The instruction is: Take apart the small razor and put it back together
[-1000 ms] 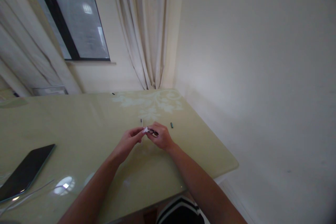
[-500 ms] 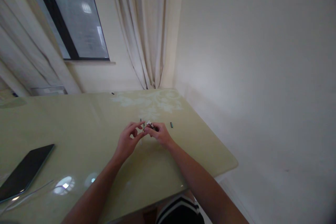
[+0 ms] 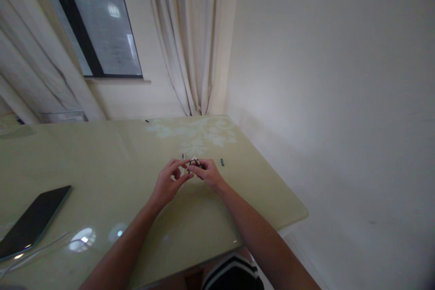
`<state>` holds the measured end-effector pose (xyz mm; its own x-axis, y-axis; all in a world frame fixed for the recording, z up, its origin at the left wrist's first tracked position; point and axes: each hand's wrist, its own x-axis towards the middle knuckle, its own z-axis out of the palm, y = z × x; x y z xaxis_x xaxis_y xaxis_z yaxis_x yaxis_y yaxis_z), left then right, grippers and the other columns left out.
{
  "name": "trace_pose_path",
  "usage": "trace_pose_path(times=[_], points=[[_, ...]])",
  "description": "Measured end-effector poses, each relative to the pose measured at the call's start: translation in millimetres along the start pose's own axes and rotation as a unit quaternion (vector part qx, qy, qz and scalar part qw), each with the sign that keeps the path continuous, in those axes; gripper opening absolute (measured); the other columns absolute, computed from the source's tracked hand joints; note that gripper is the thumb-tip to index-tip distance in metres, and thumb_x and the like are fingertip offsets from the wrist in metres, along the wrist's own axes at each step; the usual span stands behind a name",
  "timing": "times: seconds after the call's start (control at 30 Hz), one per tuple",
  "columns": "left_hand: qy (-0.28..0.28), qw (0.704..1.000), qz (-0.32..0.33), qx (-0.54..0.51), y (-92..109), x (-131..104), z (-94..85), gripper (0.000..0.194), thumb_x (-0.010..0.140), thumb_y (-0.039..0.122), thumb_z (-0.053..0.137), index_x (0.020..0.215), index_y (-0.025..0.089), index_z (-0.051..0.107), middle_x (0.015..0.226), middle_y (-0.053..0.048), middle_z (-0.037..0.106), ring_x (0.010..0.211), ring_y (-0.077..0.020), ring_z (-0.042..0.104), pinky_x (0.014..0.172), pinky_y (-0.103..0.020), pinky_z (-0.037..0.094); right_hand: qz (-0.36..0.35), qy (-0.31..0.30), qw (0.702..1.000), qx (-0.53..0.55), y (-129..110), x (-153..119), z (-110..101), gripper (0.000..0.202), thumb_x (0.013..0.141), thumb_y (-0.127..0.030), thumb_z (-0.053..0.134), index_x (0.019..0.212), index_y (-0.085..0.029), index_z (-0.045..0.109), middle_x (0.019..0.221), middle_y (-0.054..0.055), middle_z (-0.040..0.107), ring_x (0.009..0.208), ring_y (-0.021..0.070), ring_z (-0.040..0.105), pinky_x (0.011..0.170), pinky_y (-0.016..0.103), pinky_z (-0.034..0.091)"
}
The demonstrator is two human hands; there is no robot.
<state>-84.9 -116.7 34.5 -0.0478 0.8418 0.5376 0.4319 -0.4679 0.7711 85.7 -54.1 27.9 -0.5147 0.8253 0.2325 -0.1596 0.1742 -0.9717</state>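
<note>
My right hand (image 3: 208,174) is closed around a small black-and-white object (image 3: 195,161), too small to name. Just left of it, my left hand (image 3: 169,180) has its thumb and index finger pinched over a thin dark piece (image 3: 189,169), which meets the object's left side. Under the left fingertips lies a slim white stick with a dark tip (image 3: 183,156), partly hidden by the fingers. To the right of my right hand, a small dark oblong piece (image 3: 222,162) rests on the table.
The glossy pale-green table (image 3: 102,158) runs to a wall on the right. A dark-screened tablet (image 3: 34,219) lies at left, with a white cable (image 3: 41,250) near it. Another tiny black piece (image 3: 147,121) sits by the far edge. Curtains (image 3: 185,36) hang behind.
My left fingers have moved slightly right, bringing the thin dark piece up against the object in my right hand. The right hand has hardly moved.
</note>
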Motion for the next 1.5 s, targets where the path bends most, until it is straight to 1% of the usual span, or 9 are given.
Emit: trace_pose_path(times=[0.2, 0.3, 0.4, 0.47, 0.57, 0.67, 0.73, 1.23, 1.5], points=[[-0.013, 0.999, -0.031, -0.034, 1, 1, -0.4, 0.041, 0.077, 0.035, 0.083, 0.116, 0.025, 0.076, 0.093, -0.002, 0.067, 0.060, -0.0104, 0.051, 0.059, -0.024, 0.044, 0.005, -0.006, 1.000, -0.008, 2, 0, -1, 0.043, 0.077, -0.054, 0.079, 0.088, -0.013, 0.076, 0.059, -0.005, 0.044, 0.055, 0.0086, 0.033, 0.050, 0.023, 0.024], [-0.017, 0.998, -0.045, -0.044, 2, 2, -2.3, 0.040, 0.074, 0.035, 0.085, 0.112, 0.024, 0.076, 0.085, 0.000, 0.066, 0.061, -0.0108, 0.051, 0.058, -0.023, 0.042, 0.000, -0.020, 1.000, -0.021, 4, 1, -2, 0.044, 0.077, -0.056, 0.078, 0.086, -0.013, 0.074, 0.061, -0.005, 0.046, 0.056, 0.0084, 0.034, 0.050, 0.022, 0.024], [-0.014, 0.992, -0.096, -0.077, 3, 3, -6.3, 0.042, 0.073, 0.037, 0.086, 0.111, 0.023, 0.076, 0.073, 0.003, 0.060, 0.057, -0.0101, 0.046, 0.055, -0.022, 0.037, -0.020, -0.027, 0.999, -0.029, 2, 1, -2, 0.043, 0.080, -0.056, 0.076, 0.084, -0.014, 0.072, 0.062, -0.004, 0.047, 0.056, 0.0085, 0.035, 0.051, 0.022, 0.025], [-0.004, 0.983, -0.137, -0.124, 2, 3, -9.0, 0.045, 0.073, 0.039, 0.086, 0.114, 0.022, 0.075, 0.070, 0.004, 0.059, 0.058, -0.0099, 0.047, 0.056, -0.022, 0.037, -0.038, -0.030, 0.999, -0.014, -1, 0, 0, 0.044, 0.088, -0.057, 0.068, 0.089, -0.014, 0.072, 0.062, -0.004, 0.048, 0.055, 0.0087, 0.035, 0.051, 0.023, 0.027], [0.012, 0.962, -0.172, -0.213, 1, 2, -11.1, 0.048, 0.071, 0.039, 0.087, 0.115, 0.022, 0.075, 0.082, 0.000, 0.069, 0.074, -0.0137, 0.060, 0.069, -0.024, 0.046, -0.063, -0.040, 0.997, -0.002, -9, -6, 3, 0.048, 0.100, -0.057, 0.052, 0.098, -0.014, 0.073, 0.062, -0.003, 0.049, 0.054, 0.0097, 0.038, 0.052, 0.023, 0.030], [0.012, 0.938, -0.198, -0.285, 3, 1, -10.3, 0.051, 0.067, 0.038, 0.090, 0.114, 0.024, 0.075, 0.101, -0.004, 0.076, 0.095, -0.0201, 0.068, 0.087, -0.031, 0.051, -0.087, -0.047, 0.994, -0.039, -16, -13, 7, 0.047, 0.101, -0.056, 0.050, 0.099, -0.015, 0.073, 0.064, -0.002, 0.051, 0.057, 0.0109, 0.043, 0.056, 0.024, 0.035], [0.007, 0.928, -0.212, -0.307, 5, 1, -9.2, 0.053, 0.064, 0.038, 0.092, 0.112, 0.024, 0.076, 0.105, -0.005, 0.077, 0.100, -0.0228, 0.069, 0.091, -0.033, 0.051, -0.098, -0.052, 0.992, -0.060, -20, -16, 8, 0.048, 0.102, -0.057, 0.050, 0.099, -0.016, 0.074, 0.064, -0.002, 0.052, 0.059, 0.0118, 0.045, 0.059, 0.025, 0.038], [0.005, 0.911, -0.228, -0.343, 10, -1, -7.9, 0.053, 0.057, 0.034, 0.097, 0.106, 0.023, 0.079, 0.102, -0.006, 0.079, 0.097, -0.0225, 0.072, 0.093, -0.034, 0.053, -0.115, -0.055, 0.989, -0.080, -21, -18, 6, 0.049, 0.102, -0.057, 0.050, 0.085, -0.016, 0.071, 0.062, -0.001, 0.053, 0.059, 0.0125, 0.046, 0.060, 0.026, 0.036], [-0.005, 0.919, -0.219, -0.329, 10, 0, -8.4, 0.054, 0.058, 0.036, 0.097, 0.107, 0.025, 0.079, 0.102, -0.006, 0.079, 0.099, -0.0241, 0.072, 0.093, -0.036, 0.053, -0.105, -0.052, 0.987, -0.109, -21, -17, 6, 0.055, 0.100, -0.063, 0.048, 0.077, -0.017, 0.066, 0.062, -0.001, 0.053, 0.060, 0.0129, 0.047, 0.062, 0.026, 0.039]])
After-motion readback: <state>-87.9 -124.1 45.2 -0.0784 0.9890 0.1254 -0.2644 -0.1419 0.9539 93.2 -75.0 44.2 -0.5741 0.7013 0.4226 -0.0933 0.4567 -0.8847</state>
